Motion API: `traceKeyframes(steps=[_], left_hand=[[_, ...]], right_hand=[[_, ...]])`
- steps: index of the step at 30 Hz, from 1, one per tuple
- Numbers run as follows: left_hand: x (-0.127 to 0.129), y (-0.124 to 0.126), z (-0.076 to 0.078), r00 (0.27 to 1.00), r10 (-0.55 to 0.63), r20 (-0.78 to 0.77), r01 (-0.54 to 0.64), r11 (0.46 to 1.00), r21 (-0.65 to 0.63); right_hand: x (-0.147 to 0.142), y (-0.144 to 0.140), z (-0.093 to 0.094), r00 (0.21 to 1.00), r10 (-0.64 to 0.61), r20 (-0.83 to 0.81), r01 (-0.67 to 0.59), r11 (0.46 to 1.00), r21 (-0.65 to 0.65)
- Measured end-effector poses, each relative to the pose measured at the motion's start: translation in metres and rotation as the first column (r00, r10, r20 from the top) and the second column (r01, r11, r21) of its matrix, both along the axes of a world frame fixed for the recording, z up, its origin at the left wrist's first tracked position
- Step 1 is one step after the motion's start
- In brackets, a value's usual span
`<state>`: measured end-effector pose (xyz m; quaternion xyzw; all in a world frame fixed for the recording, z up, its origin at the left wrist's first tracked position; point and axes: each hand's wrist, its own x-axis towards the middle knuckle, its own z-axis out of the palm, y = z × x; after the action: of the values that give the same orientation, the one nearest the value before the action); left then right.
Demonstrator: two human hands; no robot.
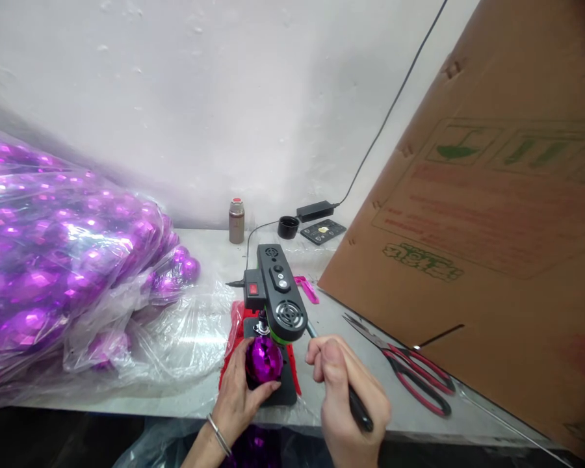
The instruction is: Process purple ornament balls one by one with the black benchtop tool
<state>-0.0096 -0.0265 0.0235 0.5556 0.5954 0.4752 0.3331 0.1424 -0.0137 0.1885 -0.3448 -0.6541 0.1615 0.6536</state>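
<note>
Faceted glossy purple bauble (264,359) gripped by left hand (238,398), right hand (347,398) clenching slim black tool (359,409).

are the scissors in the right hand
No, the scissors lie on the table beside the right hand, which grips a black tool handle.

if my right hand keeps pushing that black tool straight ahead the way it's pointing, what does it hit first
Probably the small black and green machine: the black tool in your right hand angles up and left toward its base, just right of the purple ball. Depth is hard to judge, so it might slip past.
</note>
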Motion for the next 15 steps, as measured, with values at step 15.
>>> traceKeyframes(steps=[15], left_hand=[[0.001, 0.01, 0.013, 0.998, -0.049, -0.051, 0.047, 0.998, -0.044]], right_hand=[[-0.001, 0.0, 0.007, 1.0, -0.021, -0.008, 0.02, 0.999, -0.027]])
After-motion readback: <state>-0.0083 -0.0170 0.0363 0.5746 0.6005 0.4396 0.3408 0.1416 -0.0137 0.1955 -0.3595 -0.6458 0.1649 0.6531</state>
